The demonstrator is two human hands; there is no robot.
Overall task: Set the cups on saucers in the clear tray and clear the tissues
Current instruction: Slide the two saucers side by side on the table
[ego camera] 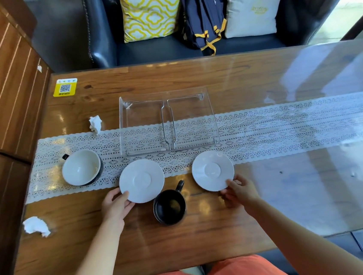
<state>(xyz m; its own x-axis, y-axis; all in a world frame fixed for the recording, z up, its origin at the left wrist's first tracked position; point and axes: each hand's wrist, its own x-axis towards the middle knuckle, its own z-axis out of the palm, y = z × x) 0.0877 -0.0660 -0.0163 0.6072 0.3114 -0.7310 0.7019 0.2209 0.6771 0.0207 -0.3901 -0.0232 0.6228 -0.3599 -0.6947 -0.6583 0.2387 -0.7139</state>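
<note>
The left hand point(116, 203) grips the near-left rim of a white saucer point(141, 180), thumb on top, while the right hand point(240, 190) pinches the near-right rim of a second white saucer point(212, 170), both plates lying just on the near side of the clear tray point(167, 122) that stands empty on a lace runner point(287, 126) across the wooden table point(208, 230). The first saucer sits off the tray's near-left corner, the second off its near-right corner, each partly on the runner and partly on bare wood. A black cup point(170, 205) stands upright nearer the person than the tray, between the two saucers and touching neither, its handle turned toward the tray. A cup with a white inside point(81, 167) rests well to the left of the tray's near corner, on the runner, tipped a little toward the camera, its dark handle pointing away to the left. One crumpled tissue point(95, 124) lies just left of the tray at the runner's far edge; another tissue point(36, 226) lies far to the tray's near left, close to the table edge. A yellow code sticker point(65, 87) marks the table beyond the tray's far-left corner, and a dark sofa with cushions point(150, 10) and a backpack point(204, 14) stands behind.
</note>
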